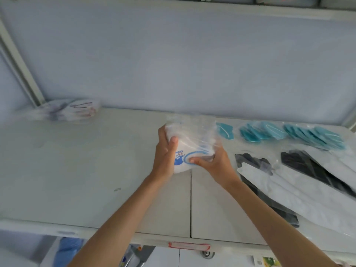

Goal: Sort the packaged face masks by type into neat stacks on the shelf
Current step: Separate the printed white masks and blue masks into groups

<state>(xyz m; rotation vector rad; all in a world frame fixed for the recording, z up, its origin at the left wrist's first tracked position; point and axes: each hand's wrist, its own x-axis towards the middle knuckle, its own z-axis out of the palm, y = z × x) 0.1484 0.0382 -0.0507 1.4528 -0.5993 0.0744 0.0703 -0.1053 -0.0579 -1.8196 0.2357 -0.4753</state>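
Head view: far stack (67, 110) (masks, seemingly) blurred

White shelf (96, 180): clear-wrapped mask stack (69, 110) back left; teal masks (292, 132), black-and-white packs (300, 180) right.

Blue print with a handprint mark on the white mask pack (187, 149), its lettering too blurred to read, red-bordered label (189, 246) on the shelf (77, 170) front edge, blank or illegible, no other readable text
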